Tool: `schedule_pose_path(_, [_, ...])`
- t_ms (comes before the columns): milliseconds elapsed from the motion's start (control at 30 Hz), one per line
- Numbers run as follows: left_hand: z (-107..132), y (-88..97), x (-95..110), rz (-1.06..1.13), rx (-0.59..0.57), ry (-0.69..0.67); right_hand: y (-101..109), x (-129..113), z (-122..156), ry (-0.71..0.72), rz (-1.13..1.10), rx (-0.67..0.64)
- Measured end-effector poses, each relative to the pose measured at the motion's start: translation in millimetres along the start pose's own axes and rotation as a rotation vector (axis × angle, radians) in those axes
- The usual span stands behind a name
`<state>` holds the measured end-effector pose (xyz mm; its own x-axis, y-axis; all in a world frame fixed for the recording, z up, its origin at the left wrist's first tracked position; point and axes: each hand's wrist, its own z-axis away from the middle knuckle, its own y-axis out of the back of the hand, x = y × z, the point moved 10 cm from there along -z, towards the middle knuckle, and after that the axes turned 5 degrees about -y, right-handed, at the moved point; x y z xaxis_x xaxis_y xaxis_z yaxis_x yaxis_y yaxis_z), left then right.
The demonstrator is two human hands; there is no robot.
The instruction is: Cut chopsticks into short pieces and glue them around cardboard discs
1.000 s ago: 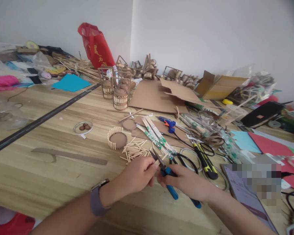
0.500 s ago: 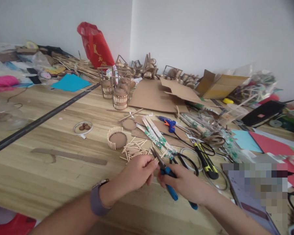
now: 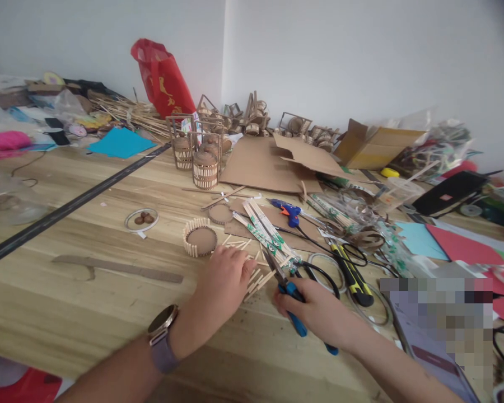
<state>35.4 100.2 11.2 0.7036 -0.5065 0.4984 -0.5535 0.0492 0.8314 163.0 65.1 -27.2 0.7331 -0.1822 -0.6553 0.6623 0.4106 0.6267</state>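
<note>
The right hand (image 3: pixel 317 310) gripped blue-handled pliers (image 3: pixel 292 290) above the desk (image 3: pixel 105 319), as the left hand (image 3: pixel 222 282) partly covered short sticks (image 3: pixel 259 284) near a stick-walled ring (image 3: pixel 190 246); hidden fingertips left its hold impossible to tell. Bare wood separated it from a cardboard strip (image 3: pixel 121 266), left; a utility knife (image 3: pixel 353 277) bordered the far right.

A hand could pass low over the wooden tabletop (image 3: pixel 105 319) between the left forearm (image 3: pixel 117 366) and the flat cardboard strip (image 3: pixel 126 268), but the stick-walled round cup (image 3: pixel 191 240) stands just ahead of the left hand (image 3: pixel 223 281), and pliers (image 3: pixel 281 275), wrapped chopsticks (image 3: pixel 269 226) and utility knife (image 3: pixel 351 274) crowd the right side
</note>
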Motion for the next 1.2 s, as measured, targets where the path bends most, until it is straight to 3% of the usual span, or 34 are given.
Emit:
schedule_pose_path(67, [1, 4.7, 9, 0.034, 0.048, -0.063, 2, -1, 1, -0.014, 0.053, 0.037])
schedule_pose_path(200, [6, -21.4, 16, 0.331, -0.193, -0.024, 3, -6, 2, -0.039, 0.145, 0.079])
schedule_pose_path(267, [9, -28.0, 16, 0.405, -0.236, -0.003, 3, -8, 2, -0.034, 0.154, 0.086])
schedule_pose_path(367, [9, -27.0, 17, 0.406, -0.207, -0.032, 1, -11, 2, -0.028, 0.135, 0.068])
schedule_pose_path(733, [10, -25.9, 25, 0.455, -0.292, -0.071, 3, -15, 7, -0.004, 0.101, 0.054])
schedule_pose_path(1200, [11, -23.4, 21, 0.428, -0.243, -0.101, -5, -15, 1, 0.09, 0.036, 0.089])
